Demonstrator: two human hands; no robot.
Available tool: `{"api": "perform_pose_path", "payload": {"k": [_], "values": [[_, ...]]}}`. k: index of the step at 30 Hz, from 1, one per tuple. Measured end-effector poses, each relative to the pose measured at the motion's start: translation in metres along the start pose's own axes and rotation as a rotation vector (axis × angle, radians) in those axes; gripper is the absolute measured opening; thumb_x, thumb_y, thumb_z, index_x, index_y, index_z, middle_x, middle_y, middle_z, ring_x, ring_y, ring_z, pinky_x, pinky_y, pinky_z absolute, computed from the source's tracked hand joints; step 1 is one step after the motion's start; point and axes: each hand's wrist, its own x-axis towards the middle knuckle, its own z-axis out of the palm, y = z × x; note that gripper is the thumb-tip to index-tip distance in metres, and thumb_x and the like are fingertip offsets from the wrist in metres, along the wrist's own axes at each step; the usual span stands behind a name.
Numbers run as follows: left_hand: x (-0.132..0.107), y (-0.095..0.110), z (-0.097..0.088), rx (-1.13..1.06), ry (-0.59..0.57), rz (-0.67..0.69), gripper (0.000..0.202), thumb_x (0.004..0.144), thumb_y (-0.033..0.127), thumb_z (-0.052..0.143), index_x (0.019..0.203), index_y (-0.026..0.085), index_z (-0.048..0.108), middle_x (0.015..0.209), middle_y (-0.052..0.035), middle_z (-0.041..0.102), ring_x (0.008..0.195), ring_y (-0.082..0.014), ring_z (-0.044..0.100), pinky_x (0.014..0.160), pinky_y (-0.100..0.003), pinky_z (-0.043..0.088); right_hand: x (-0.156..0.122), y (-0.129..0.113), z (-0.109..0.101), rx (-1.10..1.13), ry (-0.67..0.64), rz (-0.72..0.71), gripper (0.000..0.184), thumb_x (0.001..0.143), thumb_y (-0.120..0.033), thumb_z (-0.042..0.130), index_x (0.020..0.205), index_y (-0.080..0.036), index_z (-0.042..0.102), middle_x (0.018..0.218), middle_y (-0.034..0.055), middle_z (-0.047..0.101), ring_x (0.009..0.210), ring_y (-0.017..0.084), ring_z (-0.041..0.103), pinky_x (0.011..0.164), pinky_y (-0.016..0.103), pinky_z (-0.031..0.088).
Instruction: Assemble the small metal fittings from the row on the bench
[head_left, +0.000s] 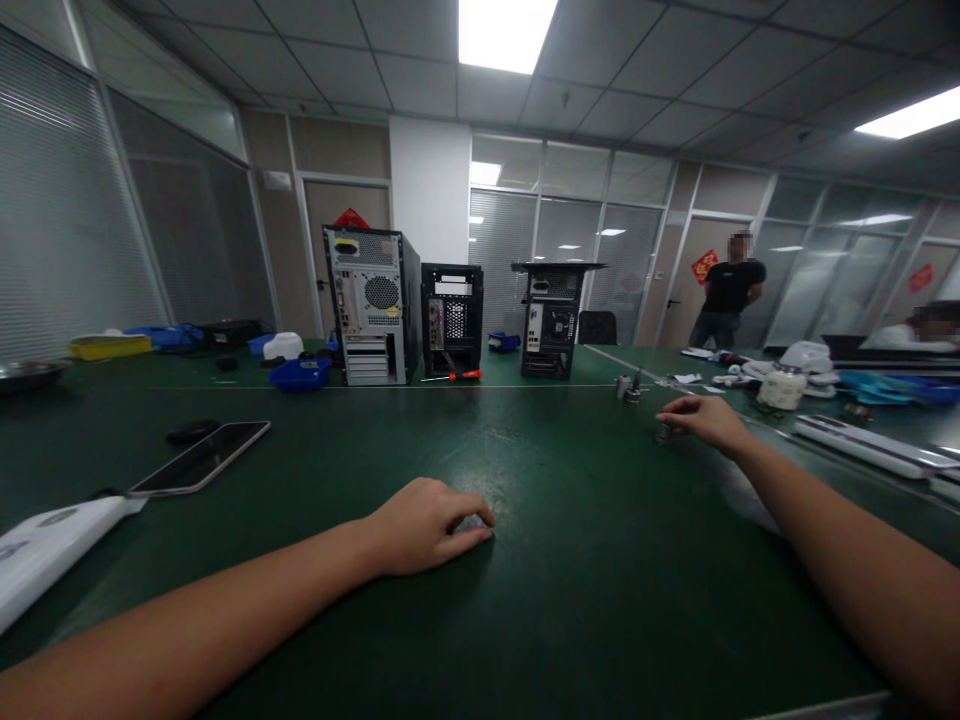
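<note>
Pinches a small grey cylinder (663,433) narrowly between the fingertips of the right hand (701,418), low over the green tabletop (555,610) or touching it; cannot tell which. Rests the left hand (435,527) nearer the middle of the table, loosely curled, with a small gap between thumb and forefinger and nothing visible in it.

By judgement, partway through handling a small set: has at least two metal pieces (623,388) standing together beyond the right hand, with one more in the fingers and not yet released. Cannot tell picking up from setting down (nor settle the full count). Has three computer towers (452,318) and a red-handled screwdriver (466,376) well apart from both hands, apparently no part of this step.

Cannot see beneath the left palm. Cannot make out the held cylinder's full shape, being dim, blurred and partly covered by fingers. Shows only part of a white box (52,550), cut off by the left edge.
</note>
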Motion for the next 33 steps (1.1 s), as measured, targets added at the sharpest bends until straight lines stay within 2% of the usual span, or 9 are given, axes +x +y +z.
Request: {"api": "perform_pose_path", "payload": {"k": [4,9,17,25,33], "values": [[0.000,0.000,0.000,-0.006,-0.008,0.000,0.023,0.102,0.037,0.056,0.117,0.026,0.070,0.079,0.0020,0.071,0.070,-0.0150,0.067,0.067,-0.024,0.044,-0.001,-0.003,0.001,0.010,0.023,0.022,0.043,0.069,-0.054,0.080,0.094,-0.019,0.078,0.087,0.0095,0.079,0.075,0.028,0.075,0.080,0.041,0.057],[0.000,0.001,0.000,-0.001,-0.010,-0.007,0.023,0.102,0.037,0.057,0.116,0.026,0.071,0.079,0.0020,0.072,0.071,-0.0155,0.068,0.067,-0.024,0.044,-0.003,-0.003,-0.001,0.105,0.016,0.019,0.042,0.068,-0.052,0.081,0.093,-0.019,0.078,0.088,0.0108,0.079,0.079,0.029,0.075,0.079,0.042,0.058],[0.000,0.001,0.000,0.007,-0.019,-0.013,0.023,0.102,0.037,0.056,0.116,0.027,0.071,0.080,0.0019,0.072,0.073,-0.0157,0.068,0.067,-0.024,0.044,-0.005,-0.010,-0.004,-0.110,0.010,-0.074,0.036,0.073,-0.051,0.076,0.094,-0.023,0.081,0.092,0.0082,0.080,0.092,0.031,0.074,0.086,0.042,0.054],[0.001,-0.001,0.002,0.006,0.006,0.012,0.021,0.102,0.037,0.057,0.114,0.027,0.071,0.075,0.0028,0.069,0.069,-0.0148,0.067,0.065,-0.024,0.043,-0.007,-0.016,-0.003,-0.056,-0.045,-0.091,0.035,0.079,-0.047,0.071,0.101,-0.023,0.081,0.091,0.0079,0.080,0.088,0.030,0.075,0.086,0.041,0.054],[0.001,-0.001,0.003,-0.005,0.006,0.018,0.022,0.102,0.037,0.056,0.114,0.026,0.071,0.078,0.0024,0.071,0.069,-0.0148,0.067,0.066,-0.024,0.044,-0.011,-0.023,-0.004,-0.079,-0.013,-0.115,0.033,0.075,-0.048,0.074,0.096,-0.023,0.082,0.094,0.0080,0.080,0.091,0.031,0.073,0.087,0.044,0.053]]}}
